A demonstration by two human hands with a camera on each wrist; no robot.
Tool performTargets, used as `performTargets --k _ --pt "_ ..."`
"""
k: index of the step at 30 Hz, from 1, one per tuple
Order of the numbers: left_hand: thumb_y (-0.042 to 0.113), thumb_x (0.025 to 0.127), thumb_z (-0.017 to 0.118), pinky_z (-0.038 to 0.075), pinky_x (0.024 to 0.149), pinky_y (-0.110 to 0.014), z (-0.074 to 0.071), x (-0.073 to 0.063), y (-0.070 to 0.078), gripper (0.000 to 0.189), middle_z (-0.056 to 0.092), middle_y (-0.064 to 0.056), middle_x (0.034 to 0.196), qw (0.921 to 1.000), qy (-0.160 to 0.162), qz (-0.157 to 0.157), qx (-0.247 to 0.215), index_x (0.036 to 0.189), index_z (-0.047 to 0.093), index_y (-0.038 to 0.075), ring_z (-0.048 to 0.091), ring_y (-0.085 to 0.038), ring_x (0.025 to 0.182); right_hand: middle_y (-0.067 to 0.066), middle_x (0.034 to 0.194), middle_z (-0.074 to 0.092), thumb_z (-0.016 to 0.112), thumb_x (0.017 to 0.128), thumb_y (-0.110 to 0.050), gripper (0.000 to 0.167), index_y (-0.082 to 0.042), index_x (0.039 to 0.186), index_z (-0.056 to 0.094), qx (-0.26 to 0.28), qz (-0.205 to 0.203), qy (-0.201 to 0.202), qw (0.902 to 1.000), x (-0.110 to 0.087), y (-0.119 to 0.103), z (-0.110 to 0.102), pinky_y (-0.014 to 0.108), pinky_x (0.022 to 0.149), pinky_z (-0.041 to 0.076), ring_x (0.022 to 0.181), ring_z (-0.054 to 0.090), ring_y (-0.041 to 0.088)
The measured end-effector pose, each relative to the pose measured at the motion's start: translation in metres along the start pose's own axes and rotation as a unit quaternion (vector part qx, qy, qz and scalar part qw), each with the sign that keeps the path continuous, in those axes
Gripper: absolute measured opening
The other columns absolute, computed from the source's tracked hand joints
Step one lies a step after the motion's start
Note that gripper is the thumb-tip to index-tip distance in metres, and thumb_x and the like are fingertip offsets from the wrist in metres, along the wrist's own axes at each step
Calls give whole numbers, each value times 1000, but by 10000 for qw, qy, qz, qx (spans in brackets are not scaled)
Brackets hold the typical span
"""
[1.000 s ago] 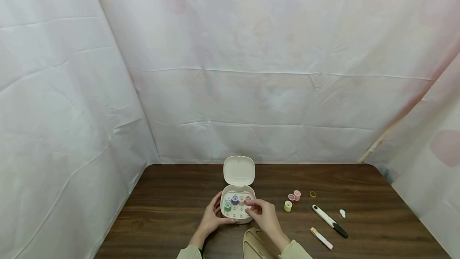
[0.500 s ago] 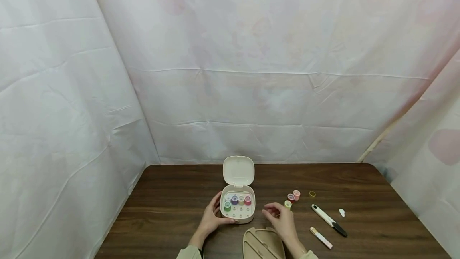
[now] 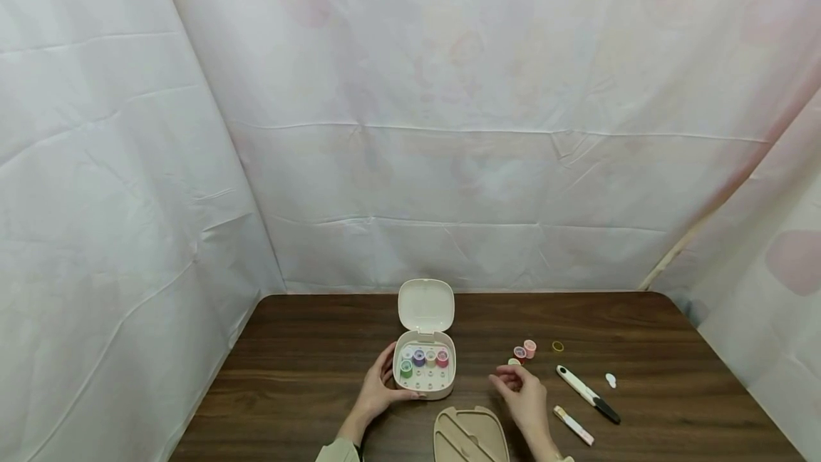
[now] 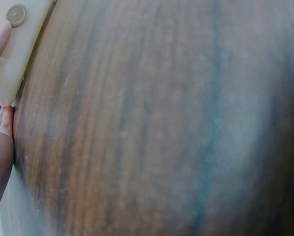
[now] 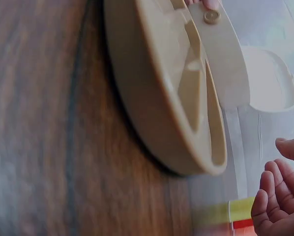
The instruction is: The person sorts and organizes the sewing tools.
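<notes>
My left hand grips a small cream sewing box, thumb along its front and fingers at its left side. Its lid stands raised behind. On the pegged white tray inside sit several thread spools: purple, pale and red in the back row, green before them. My right hand hovers with bent fingers just in front of a yellow spool, partly hidden by it. In the right wrist view, a gap separates thumb and fingers, with nothing between them.
A beige compartment tray lies in front of the box. Red and pink spools stand behind the yellow one. Farther right lie a yellow ring, a white-and-black tool, a pale stick-like item and a small white piece.
My right hand has left the red spool in the box's back row and moved right, to the yellow spool. The left hand has stayed on the box.
</notes>
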State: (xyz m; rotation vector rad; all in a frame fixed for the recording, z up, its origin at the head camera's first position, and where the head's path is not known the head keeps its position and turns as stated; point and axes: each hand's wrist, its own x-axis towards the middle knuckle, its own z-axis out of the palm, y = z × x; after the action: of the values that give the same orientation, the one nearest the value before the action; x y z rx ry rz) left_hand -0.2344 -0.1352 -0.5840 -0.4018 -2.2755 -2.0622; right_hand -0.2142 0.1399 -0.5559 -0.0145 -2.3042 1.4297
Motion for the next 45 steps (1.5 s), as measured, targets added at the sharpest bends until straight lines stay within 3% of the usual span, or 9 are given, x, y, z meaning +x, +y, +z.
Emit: performTargets --k 4,9,16,22,27,34,38,45 --pt "5 54 83 34 96 -25 -1 2 -13 103 31 -25 135 10000 50 17 84 137 23 -4 32 -37 122 -1 62 61 76 67 -5 15 -1 78 66 -43 211 112 9997 2 4 -4 15 47 41 52 49 0" --pt "9 54 84 33 96 -23 -1 2 -15 103 31 -23 136 10000 67 10 31 137 24 -1 32 -35 122 2 64 62 77 65 -5 19 1 78 65 -63 327 268 9991 5 9 -8 12 48 41 52 50 0" --pt "3 54 83 32 98 -28 1 -1 9 103 28 -28 135 9999 0 -114 -71 136 21 -8 29 -39 123 4 64 62 78 64 -5 22 2 80 64 -218 424 497 9976 10 17 -11 11 47 40 51 50 -1" --pt "2 55 82 32 98 -38 2 -3 18 101 28 -31 134 10000 -43 -84 2 135 21 -10 29 -42 121 7 65 61 78 63 -6 25 2 82 63 -411 537 610 9958 14 23 -12 14 47 40 50 48 -2" --pt "1 54 82 30 98 -43 0 -1 6 103 28 -30 134 9999 -33 -70 -78 135 21 -9 29 -41 122 11 67 62 78 61 -6 28 4 82 62 -367 603 573 9959 19 27 -12 14 48 41 51 50 0" --pt "8 55 83 34 95 -23 -2 2 -14 103 31 -23 136 10000 10 -29 70 137 22 -3 31 -36 123 13 67 61 79 60 -5 32 6 83 60 -290 698 420 9963 24 31 -11 14 46 41 48 49 -1" --pt "12 54 84 34 94 -19 -2 2 -15 104 31 -21 136 10000 15 -41 46 138 23 -2 31 -33 123 13 66 60 80 59 -6 32 6 82 60 -257 719 386 9963 26 32 -10 14 46 41 48 48 -1" --pt "7 55 83 34 95 -23 -2 2 -9 102 30 -22 137 9999 -10 -148 -19 137 23 -2 31 -34 123 11 67 61 81 58 -7 32 5 81 62 -358 848 307 9953 29 34 -8 15 47 41 49 50 1"
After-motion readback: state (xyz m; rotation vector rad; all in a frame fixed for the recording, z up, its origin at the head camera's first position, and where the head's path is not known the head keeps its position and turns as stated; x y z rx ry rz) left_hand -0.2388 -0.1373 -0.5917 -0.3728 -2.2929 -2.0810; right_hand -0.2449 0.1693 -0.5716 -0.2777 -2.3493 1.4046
